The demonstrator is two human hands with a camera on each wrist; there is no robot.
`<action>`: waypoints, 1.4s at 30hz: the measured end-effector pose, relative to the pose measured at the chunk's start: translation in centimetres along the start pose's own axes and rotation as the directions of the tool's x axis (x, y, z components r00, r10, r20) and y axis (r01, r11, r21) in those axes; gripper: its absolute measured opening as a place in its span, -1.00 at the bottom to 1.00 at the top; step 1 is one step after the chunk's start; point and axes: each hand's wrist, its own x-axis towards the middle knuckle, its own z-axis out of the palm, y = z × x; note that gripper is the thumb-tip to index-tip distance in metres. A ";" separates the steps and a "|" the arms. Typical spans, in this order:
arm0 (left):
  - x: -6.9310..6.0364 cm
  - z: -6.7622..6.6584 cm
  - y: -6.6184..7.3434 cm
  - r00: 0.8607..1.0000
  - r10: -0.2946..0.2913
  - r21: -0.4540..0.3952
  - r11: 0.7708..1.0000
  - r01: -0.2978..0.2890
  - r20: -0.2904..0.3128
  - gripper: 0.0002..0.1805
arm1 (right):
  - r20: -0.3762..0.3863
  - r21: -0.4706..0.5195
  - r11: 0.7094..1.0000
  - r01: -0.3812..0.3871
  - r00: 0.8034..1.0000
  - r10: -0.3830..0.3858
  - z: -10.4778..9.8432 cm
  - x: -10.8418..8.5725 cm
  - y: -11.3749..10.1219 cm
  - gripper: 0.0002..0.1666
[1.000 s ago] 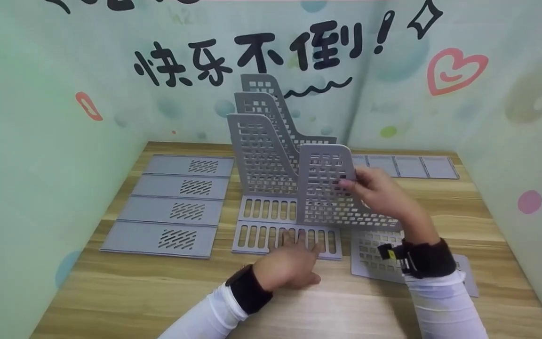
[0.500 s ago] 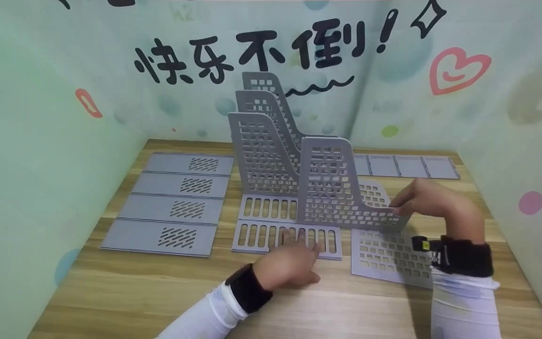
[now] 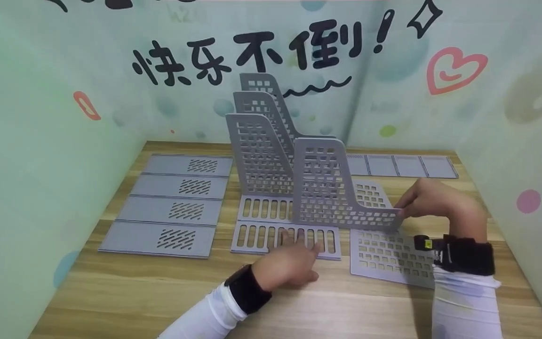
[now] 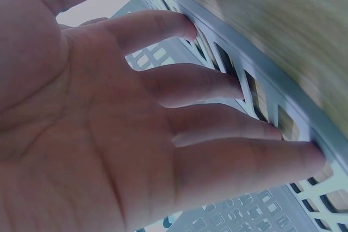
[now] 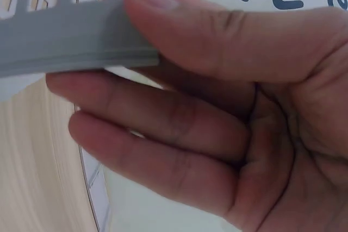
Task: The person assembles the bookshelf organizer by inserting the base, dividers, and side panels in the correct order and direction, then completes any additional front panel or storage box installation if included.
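Panel, likely light and stiff (best held by its low end), stands pinched there by right hand; left hand, splayed, touches slotted strip.

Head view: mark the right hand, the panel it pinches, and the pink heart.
Right hand [image 3: 440, 202], head view, its back.
Panel [image 3: 329, 190], head view, perforated middle.
Pink heart [image 3: 456, 71], head view, inside its outline.

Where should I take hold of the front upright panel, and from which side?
I'd take the front upright panel by its low end, coming from the right and pinching its two faces, as the right hand does. It stands on edge, looks thin enough to pinch, and that end juts right past the slotted base, probably leaving room for a hand.
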 end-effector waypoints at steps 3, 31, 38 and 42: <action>0.1 0.0 -0.1 1.000 0.006 0.025 1.000 -0.006 -0.002 -0.11 | 0.000 -0.004 0.998 0.067 0.998 -0.067 0.5 0.8 -1.0 -0.82; 0.5 -0.7 -0.6 0.996 0.072 0.148 0.986 -0.080 0.062 -0.05 | -0.161 -0.042 0.928 0.370 0.914 -0.371 6.4 5.9 -9.2 -0.92; 0.3 -0.5 -0.6 0.996 0.037 0.065 0.997 -0.042 0.080 -0.06 | -0.107 0.024 0.935 0.355 0.931 -0.350 5.9 5.5 -8.8 -0.87; 0.3 -0.5 -0.8 0.996 0.049 0.044 0.998 -0.053 0.077 -0.09 | -0.047 0.098 0.923 0.372 0.928 -0.369 5.4 5.3 -7.9 -0.76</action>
